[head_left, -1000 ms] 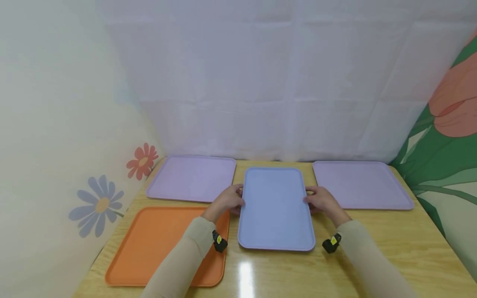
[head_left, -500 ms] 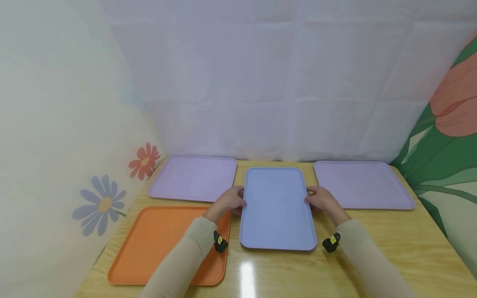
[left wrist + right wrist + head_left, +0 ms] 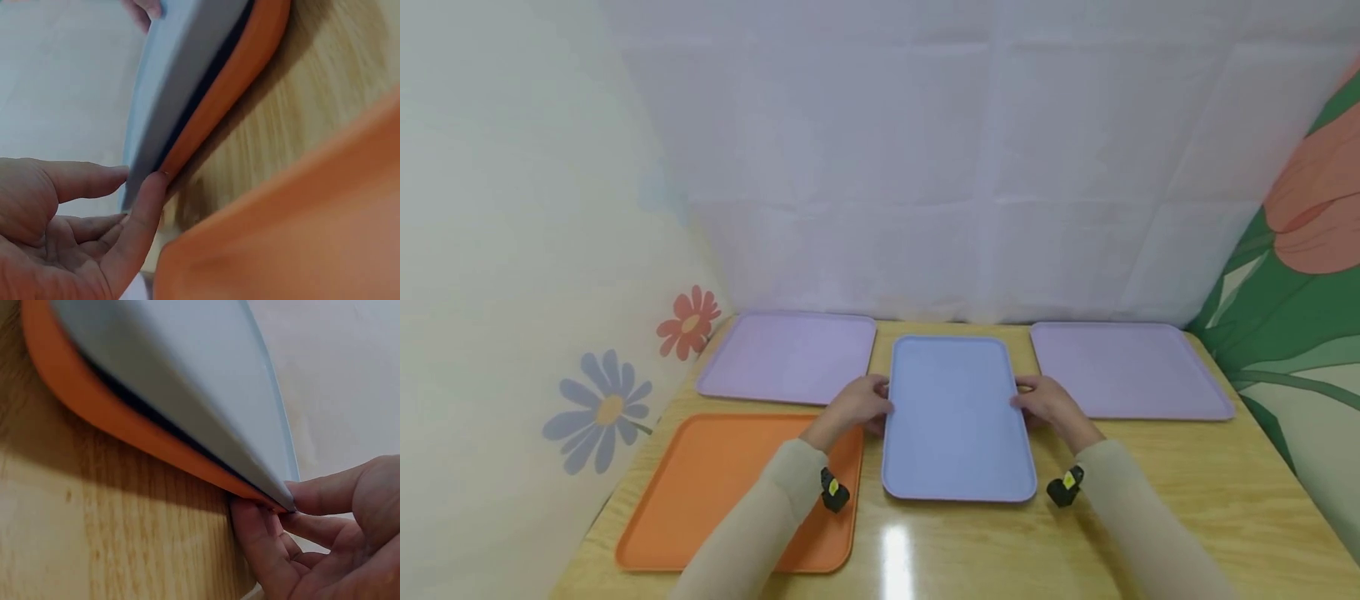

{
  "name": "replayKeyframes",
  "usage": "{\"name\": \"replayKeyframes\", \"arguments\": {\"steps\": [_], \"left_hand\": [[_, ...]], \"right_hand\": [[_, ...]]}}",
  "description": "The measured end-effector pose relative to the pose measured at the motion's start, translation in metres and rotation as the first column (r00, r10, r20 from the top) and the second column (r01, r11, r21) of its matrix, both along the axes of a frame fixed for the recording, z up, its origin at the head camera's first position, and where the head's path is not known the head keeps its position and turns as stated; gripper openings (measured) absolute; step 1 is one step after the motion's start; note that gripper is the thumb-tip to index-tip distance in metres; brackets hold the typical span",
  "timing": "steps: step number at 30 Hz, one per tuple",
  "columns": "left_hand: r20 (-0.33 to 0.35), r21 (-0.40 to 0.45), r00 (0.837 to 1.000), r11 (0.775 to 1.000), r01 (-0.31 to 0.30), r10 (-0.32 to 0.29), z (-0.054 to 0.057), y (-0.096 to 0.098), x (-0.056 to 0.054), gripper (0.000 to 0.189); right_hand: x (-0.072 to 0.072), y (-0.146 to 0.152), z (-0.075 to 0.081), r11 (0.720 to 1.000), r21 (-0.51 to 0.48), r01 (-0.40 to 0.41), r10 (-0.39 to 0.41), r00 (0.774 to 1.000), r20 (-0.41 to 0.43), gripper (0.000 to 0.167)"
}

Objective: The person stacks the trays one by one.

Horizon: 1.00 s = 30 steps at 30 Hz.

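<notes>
In the head view a blue tray (image 3: 958, 421) lies lengthwise in the middle, with its long side pointing away from me. Both wrist views show a second, orange tray (image 3: 106, 422) stacked directly beneath it; from the head this lower one is hidden. My left hand (image 3: 861, 402) grips the stack's left edge, thumb (image 3: 103, 180) at the blue rim and a finger (image 3: 140, 219) against the orange one. On the opposite edge my right hand (image 3: 1051, 405) pinches the pair in the same way, thumb (image 3: 325, 492) above and fingers below.
Another orange tray (image 3: 722, 492) lies on the wooden table (image 3: 962, 550) at the left, partly under my left forearm. Two lilac trays, one at back left (image 3: 790, 358) and one at back right (image 3: 1131, 371), lie near the white cloth (image 3: 880, 167) hanging behind.
Both hands keep their hold on the stacked trays, which stay in place. My left wrist and forearm have shifted slightly to the left.
</notes>
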<state>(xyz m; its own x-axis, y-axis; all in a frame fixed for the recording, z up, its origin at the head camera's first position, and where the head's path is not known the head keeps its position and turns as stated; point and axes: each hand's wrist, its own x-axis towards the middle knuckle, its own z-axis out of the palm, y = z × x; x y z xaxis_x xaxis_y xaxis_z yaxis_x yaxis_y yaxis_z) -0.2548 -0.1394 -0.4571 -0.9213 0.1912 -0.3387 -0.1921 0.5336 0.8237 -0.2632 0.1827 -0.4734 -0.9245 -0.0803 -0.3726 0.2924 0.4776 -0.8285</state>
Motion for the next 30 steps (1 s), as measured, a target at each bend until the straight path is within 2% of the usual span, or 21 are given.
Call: {"name": "replayKeyframes", "arguments": {"steps": [5, 12, 19, 23, 30], "left_hand": [[-0.059, -0.051, 0.998, 0.999, -0.003, 0.000, 0.015, -0.011, 0.006, 0.053], [-0.160, -0.123, 0.987, 0.992, -0.024, 0.004, 0.029, -0.045, 0.028, 0.052], [-0.196, -0.182, 0.981, 0.982, -0.053, 0.017, 0.039, -0.098, 0.051, 0.050], [-0.221, -0.190, 0.974, 0.977, -0.098, 0.054, 0.044, -0.128, 0.068, 0.048], [-0.215, -0.228, 0.968, 0.958, -0.176, 0.127, 0.046, -0.176, 0.099, 0.047]], "right_hand": [[-0.002, 0.001, 0.001, 1.000, -0.013, -0.008, 0.008, 1.000, 0.008, 0.060], [0.000, 0.001, -0.003, 1.000, -0.001, -0.017, 0.017, 1.000, -0.022, 0.057], [0.001, 0.005, -0.006, 1.000, 0.020, -0.020, 0.020, 0.999, -0.038, 0.058], [0.003, 0.005, -0.005, 0.999, 0.032, -0.018, 0.019, 0.999, -0.037, 0.057], [0.004, 0.004, -0.006, 0.999, 0.041, -0.003, 0.005, 0.999, -0.047, 0.056]]}}
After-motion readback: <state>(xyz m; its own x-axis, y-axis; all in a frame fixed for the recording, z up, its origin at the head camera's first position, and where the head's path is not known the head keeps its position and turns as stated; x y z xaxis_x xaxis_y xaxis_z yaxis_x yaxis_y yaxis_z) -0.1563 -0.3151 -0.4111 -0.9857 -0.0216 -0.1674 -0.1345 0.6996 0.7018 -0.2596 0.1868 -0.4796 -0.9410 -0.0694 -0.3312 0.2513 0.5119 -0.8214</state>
